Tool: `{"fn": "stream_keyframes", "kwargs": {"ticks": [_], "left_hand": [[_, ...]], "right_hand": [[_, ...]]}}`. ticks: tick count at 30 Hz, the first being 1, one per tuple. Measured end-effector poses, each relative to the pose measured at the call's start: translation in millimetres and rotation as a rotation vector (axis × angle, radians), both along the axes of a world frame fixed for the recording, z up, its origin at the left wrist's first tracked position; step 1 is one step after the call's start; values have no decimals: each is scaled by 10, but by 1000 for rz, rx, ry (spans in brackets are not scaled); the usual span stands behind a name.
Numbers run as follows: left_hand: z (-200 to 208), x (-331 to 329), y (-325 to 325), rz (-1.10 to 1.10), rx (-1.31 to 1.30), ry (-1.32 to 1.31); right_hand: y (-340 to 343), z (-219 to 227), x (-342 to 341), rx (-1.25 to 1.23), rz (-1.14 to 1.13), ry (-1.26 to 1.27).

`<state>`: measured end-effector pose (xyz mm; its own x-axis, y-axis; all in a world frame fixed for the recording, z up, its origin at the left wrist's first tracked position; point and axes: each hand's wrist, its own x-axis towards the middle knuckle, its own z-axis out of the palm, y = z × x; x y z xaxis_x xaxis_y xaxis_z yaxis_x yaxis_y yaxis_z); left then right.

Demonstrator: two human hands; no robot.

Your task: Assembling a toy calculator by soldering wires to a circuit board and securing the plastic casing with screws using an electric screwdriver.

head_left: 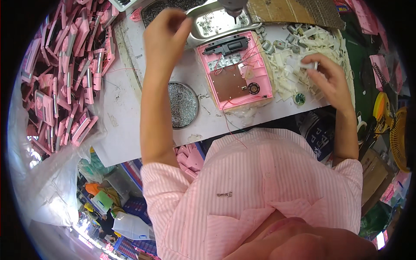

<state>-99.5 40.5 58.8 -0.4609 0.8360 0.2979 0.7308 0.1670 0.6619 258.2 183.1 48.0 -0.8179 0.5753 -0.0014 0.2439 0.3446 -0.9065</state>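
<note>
A person in a pink-and-white striped shirt (pixel 260 160) works with both arms spread wide over a white-topped table (pixel 119 125). The left hand (pixel 164 41) is raised toward the far edge, wrist bent and fingers curled inward; whether it grips anything cannot be told. Near the right edge, the right hand (pixel 331 82), elbow bent, pinches a small white plastic piece (pixel 310 66) between thumb and forefinger, above a loose heap of white plastic parts (pixel 281 78). Between the hands, an open pink plastic casing (pixel 263 71) lies with a brown circuit board (pixel 229 84) and thin red wires, close to the near edge. The left forearm crosses in front of a round metal dish (pixel 197 106) of tiny silvery bits, hiding its left side, while the hand partly covers a spread of tiny dark parts (pixel 156 15). Beyond the casing, a dark power screwdriver (pixel 234 6) hangs over an oblong metal tray (pixel 225 33) of small pieces. Brown corrugated cardboard (pixel 294 13) lies toward the far right corner, and pink casings (pixel 65 78) pile up past the left edge
</note>
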Motion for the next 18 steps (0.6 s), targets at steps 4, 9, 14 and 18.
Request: {"fn": "stream_keyframes", "kwargs": {"ticks": [4, 9, 14, 18], "left_hand": [[20, 860, -858, -24, 15, -894], [-297, 1419, -1017, -52, 245, -1667], [-340, 1504, -1041, -39, 270, -1815], [-356, 1570, -1008, -71, 220, -1699]], "right_hand": [[-529, 97, -234, -56, 79, 217], [-772, 91, -432, 90, 202, 339], [-803, 45, -464, 242, 262, 364], [-834, 31, -463, 465, 288, 359]]}}
